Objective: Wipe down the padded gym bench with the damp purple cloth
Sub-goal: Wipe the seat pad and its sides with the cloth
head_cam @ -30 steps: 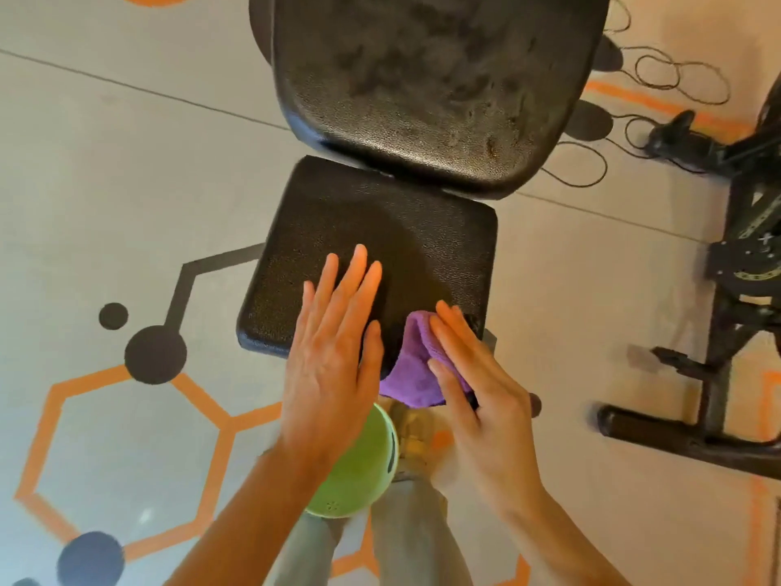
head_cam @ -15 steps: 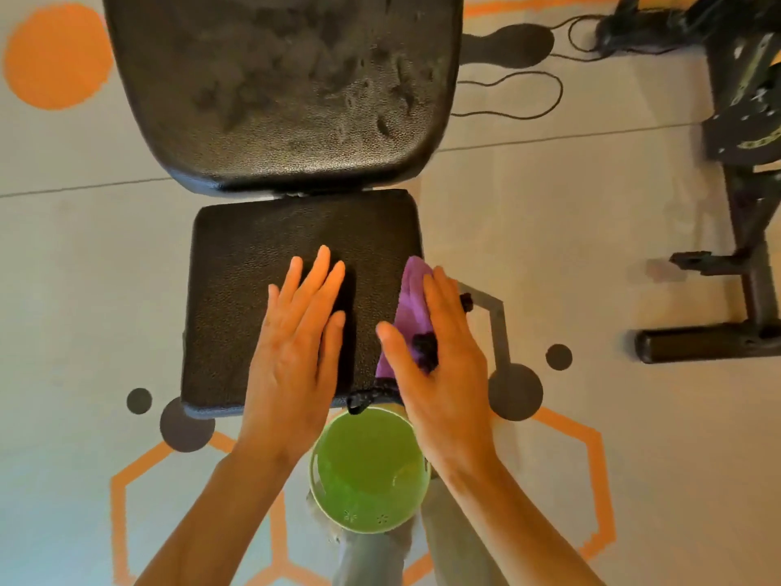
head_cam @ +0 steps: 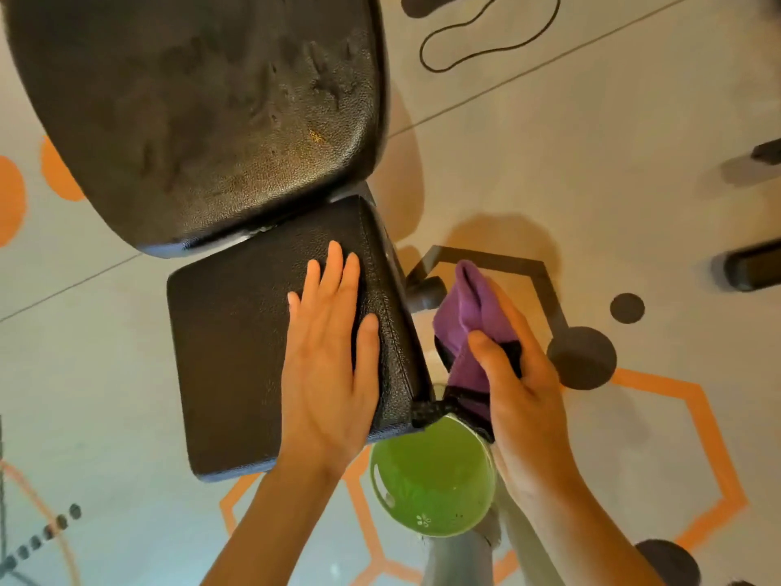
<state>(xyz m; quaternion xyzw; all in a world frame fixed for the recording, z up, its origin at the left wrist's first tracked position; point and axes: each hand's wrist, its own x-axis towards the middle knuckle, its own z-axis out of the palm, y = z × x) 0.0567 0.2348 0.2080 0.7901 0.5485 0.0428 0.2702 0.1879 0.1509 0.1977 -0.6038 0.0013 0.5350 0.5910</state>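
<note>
Bracing my left hand (head_cam: 327, 353) flat on the seat pad (head_cam: 236, 344), fingers straight and spread near its right edge, I hold the purple cloth (head_cam: 467, 327) in my right hand (head_cam: 522, 395) — thumb pinching it against the fingers — just off that right edge, beside the pad's side wall and apart from the top. A green bowl (head_cam: 431, 480) sits below, at the seat's near right corner. As I judge it, the seat's top looks evenly dark, so it may be wiped already, though I cannot tell for sure; its side wall seems to be the part in hand. The backrest pad (head_cam: 190, 112) beyond the seat's far edge shows blotchy marks and an orange speck — that large surface looks left to do.
</note>
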